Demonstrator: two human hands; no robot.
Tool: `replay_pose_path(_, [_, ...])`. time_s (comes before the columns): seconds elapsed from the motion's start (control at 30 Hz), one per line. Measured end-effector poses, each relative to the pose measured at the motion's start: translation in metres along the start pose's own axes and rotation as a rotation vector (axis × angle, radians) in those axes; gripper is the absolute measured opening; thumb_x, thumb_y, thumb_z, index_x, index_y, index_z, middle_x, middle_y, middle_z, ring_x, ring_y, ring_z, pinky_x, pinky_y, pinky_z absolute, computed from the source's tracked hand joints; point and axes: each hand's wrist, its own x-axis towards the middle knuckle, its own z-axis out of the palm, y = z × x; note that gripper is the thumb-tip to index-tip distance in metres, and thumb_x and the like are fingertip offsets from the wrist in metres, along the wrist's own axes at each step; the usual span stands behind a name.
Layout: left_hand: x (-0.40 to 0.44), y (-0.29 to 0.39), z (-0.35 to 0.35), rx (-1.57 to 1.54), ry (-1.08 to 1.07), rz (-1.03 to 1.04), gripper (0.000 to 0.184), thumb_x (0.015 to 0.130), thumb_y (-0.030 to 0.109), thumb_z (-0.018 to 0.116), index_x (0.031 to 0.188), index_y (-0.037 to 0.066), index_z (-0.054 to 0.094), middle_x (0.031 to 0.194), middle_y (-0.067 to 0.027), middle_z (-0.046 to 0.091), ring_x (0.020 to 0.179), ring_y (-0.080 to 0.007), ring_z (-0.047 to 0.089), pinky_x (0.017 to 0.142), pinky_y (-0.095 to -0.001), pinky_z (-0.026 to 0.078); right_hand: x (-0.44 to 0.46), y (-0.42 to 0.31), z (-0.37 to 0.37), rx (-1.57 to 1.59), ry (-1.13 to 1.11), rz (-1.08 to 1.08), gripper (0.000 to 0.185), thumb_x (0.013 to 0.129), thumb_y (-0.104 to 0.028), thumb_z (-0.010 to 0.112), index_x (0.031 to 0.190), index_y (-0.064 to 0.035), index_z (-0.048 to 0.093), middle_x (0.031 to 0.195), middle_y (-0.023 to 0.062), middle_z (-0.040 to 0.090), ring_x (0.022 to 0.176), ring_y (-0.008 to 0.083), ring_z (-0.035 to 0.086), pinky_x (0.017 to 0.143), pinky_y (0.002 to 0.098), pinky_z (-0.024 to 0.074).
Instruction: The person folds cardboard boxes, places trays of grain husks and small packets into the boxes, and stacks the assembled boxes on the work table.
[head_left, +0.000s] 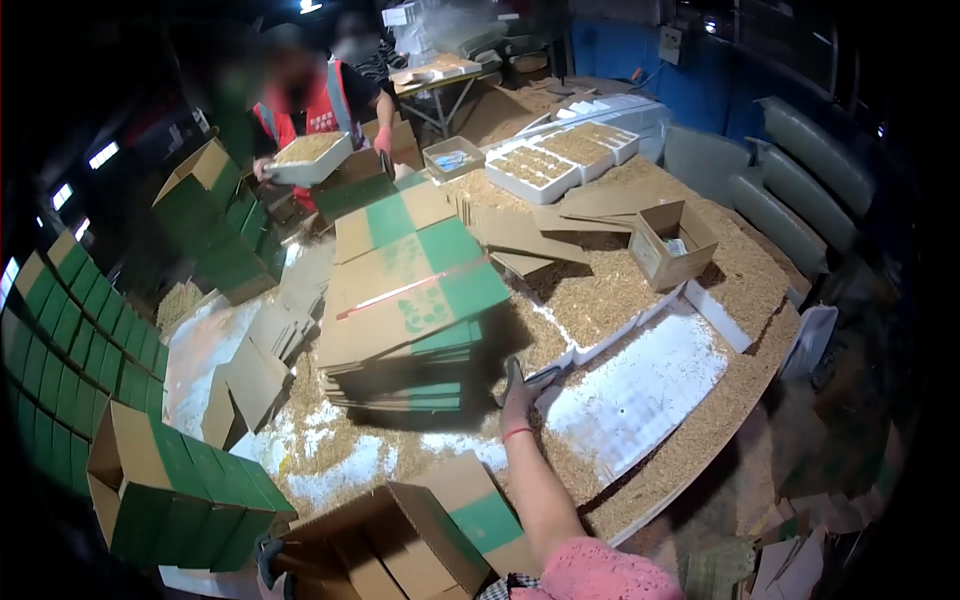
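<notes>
My left hand (272,568), in a dark glove, grips the left wall of an open cardboard box (420,535) at the bottom of the view. Part of that hand is cut off by the shadowed edge. My right hand (520,393), gloved with a red band at the wrist, reaches over the sawdust-covered table (590,310). Its thumb and fingers are apart, and I see nothing held in them. The fingertips are by the near-left corner of a white foam tray or sheet (640,385). Just left of this hand lies a stack of flattened green-and-brown cartons (400,285), with a thin red-and-white strip (410,287) on top.
Across the table, a person in a red vest (325,110) holds a foam tray of sawdust (310,160). Filled foam trays (535,172) and a small open box (672,245) stand at the back right. Green cartons (75,350) are stacked at left.
</notes>
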Motion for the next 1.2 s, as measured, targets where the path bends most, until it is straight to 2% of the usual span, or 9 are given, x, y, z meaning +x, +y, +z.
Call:
replay_pose_path(0.1, [-0.009, 0.06, 0.029, -0.189, 0.141, -0.213, 0.047, 0.087, 0.004, 0.05, 0.134, -0.002, 0.045, 0.135, -0.0129, 0.047, 0.124, -0.0219, 0.042, 0.105, -0.032, 0.034, -0.032, -0.057, -0.046, 0.121, -0.124, 0.038, 0.104, 0.079, -0.037, 0.073, 0.149, 0.0011, 0.005, 0.155, 0.0196, 0.011, 0.142, 0.0274, 0.02, 0.114, 0.0395, 0.0188])
replay_pose_path(0.13, [-0.008, 0.049, 0.021, -0.193, 0.141, -0.215, 0.047, 0.087, 0.004, 0.05, 0.134, -0.002, 0.045, 0.135, -0.0129, 0.047, 0.124, -0.0219, 0.042, 0.105, -0.032, 0.034, -0.022, -0.049, -0.063, -0.26, -0.13, 0.018, 0.101, 0.08, -0.031, 0.073, 0.148, 0.0026, 0.006, 0.155, 0.0191, 0.011, 0.141, 0.0285, 0.019, 0.115, 0.0375, 0.0174])
replay_pose_path(0.2, [0.001, 0.016, 0.002, 0.018, -0.022, 0.022, 0.047, 0.087, 0.003, 0.05, 0.133, -0.004, 0.045, 0.135, -0.0129, 0.046, 0.125, -0.0214, 0.041, 0.105, -0.0314, 0.033, -0.034, -0.047, -0.119, -0.42, -0.122, -0.264, 0.095, 0.082, -0.025, 0.071, 0.147, 0.0041, 0.009, 0.154, 0.0196, 0.015, 0.141, 0.0292, 0.022, 0.114, 0.0357, 0.0194])
replay_pose_path(0.37, [0.015, 0.025, 0.004, -0.036, -0.058, 0.187, 0.038, 0.067, 0.002, 0.045, 0.101, -0.003, 0.061, 0.117, -0.0137, 0.052, 0.115, -0.026, 0.048, 0.101, -0.0318, 0.034, -0.021, -0.021, -0.248, 0.409, -0.398, -0.049, 0.079, 0.082, -0.012, 0.069, 0.146, -0.0102, 0.023, 0.136, 0.0133, 0.044, 0.125, 0.0259, 0.043, 0.102, 0.0391, 0.0364])
replay_pose_path(0.57, [0.045, 0.02, 0.003, -0.129, -0.117, 0.213, 0.037, 0.069, 0.009, 0.043, 0.099, -0.002, 0.061, 0.109, -0.0111, 0.055, 0.106, -0.0246, 0.052, 0.098, -0.0306, 0.035, -0.092, -0.145, -0.315, 0.303, -0.783, -0.008, 0.063, 0.092, -0.02, 0.057, 0.145, -0.0071, 0.026, 0.135, 0.0115, 0.047, 0.12, 0.0248, 0.05, 0.102, 0.0362, 0.0411])
replay_pose_path(0.77, [0.067, 0.083, 0.038, -0.187, -0.234, 0.185, 0.049, 0.062, -0.004, 0.039, 0.108, -0.002, 0.056, 0.121, -0.0162, 0.05, 0.127, -0.027, 0.038, 0.108, -0.0285, 0.026, -0.146, -0.252, -0.284, 0.145, -1.093, -0.109, 0.06, 0.096, -0.027, 0.052, 0.145, -0.0017, 0.028, 0.137, 0.0138, 0.046, 0.124, 0.024, 0.048, 0.103, 0.0318, 0.0399])
replay_pose_path(0.9, [0.059, 0.104, 0.056, -0.093, -0.196, 0.442, 0.056, 0.06, -0.007, 0.036, 0.113, -0.003, 0.054, 0.123, -0.0209, 0.048, 0.129, -0.0322, 0.037, 0.109, -0.0308, 0.025, -0.162, -0.279, -0.241, -0.479, -1.396, -0.4, 0.07, 0.094, -0.043, 0.051, 0.146, -0.0014, 0.027, 0.152, 0.0182, 0.018, 0.132, 0.0276, 0.038, 0.109, 0.0359, 0.0324])
replay_pose_path(1.1, [0.037, 0.085, 0.042, -0.131, -0.143, 0.403, 0.039, 0.074, 0.002, 0.06, 0.113, -0.002, 0.057, 0.119, -0.0129, 0.053, 0.112, -0.0251, 0.05, 0.099, -0.0323, 0.038, -0.193, -0.18, -0.166, -0.589, -1.77, -0.696, 0.06, 0.093, -0.048, 0.05, 0.136, -0.0062, 0.046, 0.14, 0.0184, 0.03, 0.125, 0.0272, 0.045, 0.108, 0.0374, 0.0331])
replay_pose_path(1.2, [0.036, 0.043, 0.019, -0.116, -0.104, 0.376, 0.039, 0.075, 0.01, 0.06, 0.112, -0.001, 0.058, 0.119, -0.0129, 0.054, 0.114, -0.0244, 0.049, 0.1, -0.0325, 0.037, -0.222, -0.177, -0.125, -1.249, -1.777, -0.776, 0.044, 0.088, -0.042, 0.058, 0.108, -0.0038, 0.067, 0.108, 0.0144, 0.065, 0.102, 0.0276, 0.061, 0.092, 0.0389, 0.046])
